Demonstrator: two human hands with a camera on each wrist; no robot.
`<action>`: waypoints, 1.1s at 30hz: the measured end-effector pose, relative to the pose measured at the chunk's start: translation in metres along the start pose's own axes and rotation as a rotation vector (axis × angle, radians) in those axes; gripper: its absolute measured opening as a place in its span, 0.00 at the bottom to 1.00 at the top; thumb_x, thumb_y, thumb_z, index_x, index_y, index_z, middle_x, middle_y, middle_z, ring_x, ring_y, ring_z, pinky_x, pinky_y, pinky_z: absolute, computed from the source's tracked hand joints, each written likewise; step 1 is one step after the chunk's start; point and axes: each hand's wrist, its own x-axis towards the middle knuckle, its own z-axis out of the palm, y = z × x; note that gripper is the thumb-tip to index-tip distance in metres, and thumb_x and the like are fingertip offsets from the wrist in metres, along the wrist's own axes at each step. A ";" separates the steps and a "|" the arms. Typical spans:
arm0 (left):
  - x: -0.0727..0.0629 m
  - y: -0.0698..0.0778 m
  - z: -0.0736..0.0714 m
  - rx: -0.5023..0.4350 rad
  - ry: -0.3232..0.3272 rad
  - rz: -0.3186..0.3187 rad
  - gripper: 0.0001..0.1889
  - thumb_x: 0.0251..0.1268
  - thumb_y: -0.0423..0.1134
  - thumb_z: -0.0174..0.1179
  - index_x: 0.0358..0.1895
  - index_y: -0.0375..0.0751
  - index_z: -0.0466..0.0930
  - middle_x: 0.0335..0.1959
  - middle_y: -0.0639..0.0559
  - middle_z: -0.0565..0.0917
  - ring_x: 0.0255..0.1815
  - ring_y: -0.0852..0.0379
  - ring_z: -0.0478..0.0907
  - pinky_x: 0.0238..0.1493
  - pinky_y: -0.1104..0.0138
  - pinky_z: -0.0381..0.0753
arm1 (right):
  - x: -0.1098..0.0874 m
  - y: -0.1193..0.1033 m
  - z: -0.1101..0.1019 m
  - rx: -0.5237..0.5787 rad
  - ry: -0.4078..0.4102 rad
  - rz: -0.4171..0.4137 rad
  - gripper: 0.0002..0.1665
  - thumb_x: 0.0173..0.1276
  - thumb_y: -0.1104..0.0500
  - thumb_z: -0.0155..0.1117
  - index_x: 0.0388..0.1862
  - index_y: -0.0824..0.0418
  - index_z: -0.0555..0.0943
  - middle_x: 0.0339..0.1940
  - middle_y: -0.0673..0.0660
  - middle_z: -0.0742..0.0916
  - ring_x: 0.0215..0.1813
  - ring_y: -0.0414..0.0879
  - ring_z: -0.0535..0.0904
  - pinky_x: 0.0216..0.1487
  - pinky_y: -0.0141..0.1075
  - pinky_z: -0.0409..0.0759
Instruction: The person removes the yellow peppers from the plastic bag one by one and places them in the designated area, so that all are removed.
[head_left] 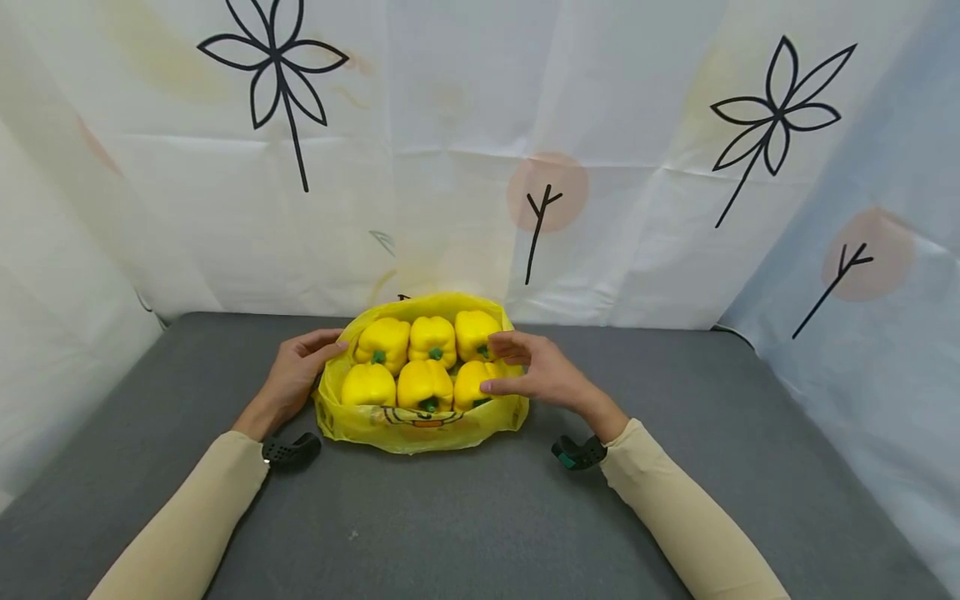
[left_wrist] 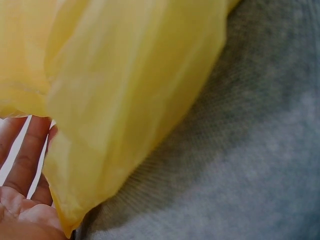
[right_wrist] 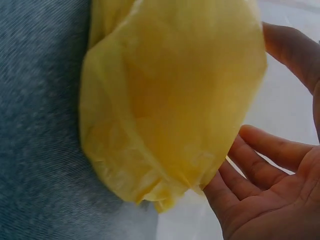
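Several yellow bell peppers [head_left: 425, 385] with green stems sit in two rows inside a thin yellow plastic bag [head_left: 411, 437], its mouth spread wide and facing up. At the bag's left rim is my left hand [head_left: 294, 375], its thumb against the edge; the left wrist view has its fingers [left_wrist: 27, 155] straight and partly covered by the plastic. My right hand [head_left: 546, 371] is at the opposite side, thumb and fingers apart, overlapping the right-hand peppers in the head view. Its fingers [right_wrist: 255, 162] reach behind the bag's side in the right wrist view, fingertips near the plastic.
The bag rests near the far edge of a dark grey table [head_left: 450, 533]. A white cloth [head_left: 450, 192] printed with leaf and twig drawings hangs directly behind it, with more cloth at both sides. Each wrist carries a black band [head_left: 291, 452].
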 end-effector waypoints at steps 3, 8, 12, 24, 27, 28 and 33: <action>0.000 0.000 -0.001 0.010 0.003 0.005 0.24 0.75 0.42 0.62 0.66 0.29 0.76 0.51 0.61 0.84 0.52 0.62 0.80 0.51 0.73 0.81 | 0.001 0.002 0.002 -0.004 -0.015 0.015 0.45 0.65 0.51 0.76 0.75 0.66 0.68 0.68 0.63 0.78 0.68 0.58 0.74 0.69 0.52 0.71; 0.000 0.001 -0.001 0.045 0.006 0.005 0.26 0.75 0.43 0.62 0.67 0.28 0.74 0.51 0.63 0.83 0.53 0.62 0.79 0.53 0.74 0.80 | 0.002 0.007 0.002 -0.003 -0.033 0.041 0.45 0.65 0.50 0.75 0.75 0.65 0.68 0.68 0.62 0.79 0.67 0.57 0.76 0.68 0.52 0.73; 0.000 0.002 0.000 0.050 0.010 -0.013 0.27 0.75 0.44 0.62 0.67 0.28 0.74 0.51 0.63 0.83 0.54 0.62 0.79 0.53 0.74 0.80 | 0.002 0.009 0.002 -0.017 -0.071 0.042 0.44 0.66 0.48 0.74 0.75 0.66 0.69 0.70 0.62 0.77 0.68 0.57 0.75 0.69 0.50 0.73; -0.001 0.002 0.000 0.063 0.016 -0.024 0.28 0.74 0.45 0.62 0.68 0.28 0.73 0.52 0.63 0.83 0.54 0.62 0.79 0.53 0.74 0.80 | 0.002 0.009 0.002 -0.036 -0.120 0.025 0.42 0.65 0.49 0.75 0.72 0.67 0.72 0.66 0.61 0.80 0.64 0.54 0.78 0.64 0.47 0.77; -0.001 0.002 0.000 0.066 0.017 -0.025 0.28 0.74 0.45 0.62 0.68 0.28 0.73 0.52 0.63 0.83 0.54 0.62 0.79 0.53 0.73 0.80 | 0.001 0.009 0.002 -0.053 -0.130 0.031 0.44 0.63 0.48 0.76 0.72 0.66 0.72 0.66 0.60 0.81 0.63 0.52 0.78 0.63 0.46 0.78; -0.001 0.002 0.001 0.065 0.017 -0.026 0.28 0.74 0.45 0.62 0.68 0.28 0.73 0.52 0.63 0.83 0.54 0.62 0.79 0.53 0.73 0.80 | 0.001 0.009 0.003 -0.054 -0.134 0.033 0.45 0.63 0.48 0.77 0.73 0.66 0.72 0.66 0.59 0.81 0.63 0.52 0.78 0.63 0.46 0.78; -0.002 0.003 0.001 0.065 0.025 -0.030 0.28 0.74 0.44 0.63 0.68 0.27 0.73 0.51 0.64 0.83 0.53 0.63 0.79 0.52 0.74 0.80 | 0.002 0.010 0.004 -0.056 -0.126 0.029 0.45 0.61 0.48 0.78 0.72 0.65 0.73 0.65 0.58 0.81 0.62 0.51 0.79 0.62 0.45 0.79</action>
